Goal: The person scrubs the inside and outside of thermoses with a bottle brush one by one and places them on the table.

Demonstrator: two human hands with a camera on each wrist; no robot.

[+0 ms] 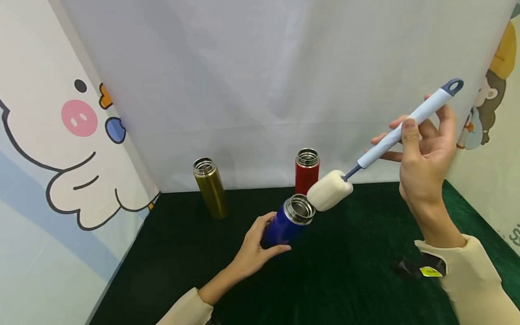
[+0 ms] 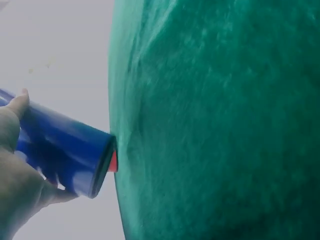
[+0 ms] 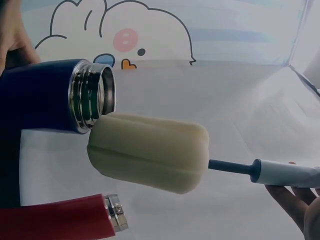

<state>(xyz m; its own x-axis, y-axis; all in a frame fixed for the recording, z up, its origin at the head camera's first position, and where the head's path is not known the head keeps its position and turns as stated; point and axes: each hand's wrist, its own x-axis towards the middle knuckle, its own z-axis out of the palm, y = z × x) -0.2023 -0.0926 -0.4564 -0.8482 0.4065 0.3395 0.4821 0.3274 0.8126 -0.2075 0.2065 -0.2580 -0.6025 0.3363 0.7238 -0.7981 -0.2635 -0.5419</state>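
Observation:
My left hand (image 1: 256, 250) grips a blue thermos bottle (image 1: 283, 228) around its body, tilted, its lidless steel mouth turned up. In the left wrist view the bottle (image 2: 70, 145) appears held above the green cloth. My right hand (image 1: 426, 153) holds a sponge bottle brush by its pale blue handle (image 1: 406, 124), thumb on one side and fingers on the other. The cream sponge head (image 1: 330, 190) points down-left beside the bottle's mouth, outside it. In the right wrist view the sponge (image 3: 149, 152) lies close to the steel rim (image 3: 92, 97); whether they touch, I cannot tell.
A gold bottle (image 1: 211, 189) stands lidless at the back left. Behind the blue one is a red bottle (image 1: 306, 171), lidless too. Dark green cloth (image 1: 345, 280) covers the table. A white curtain (image 1: 260, 90) hangs behind, with cartoon-printed panels (image 1: 48, 135) at the sides.

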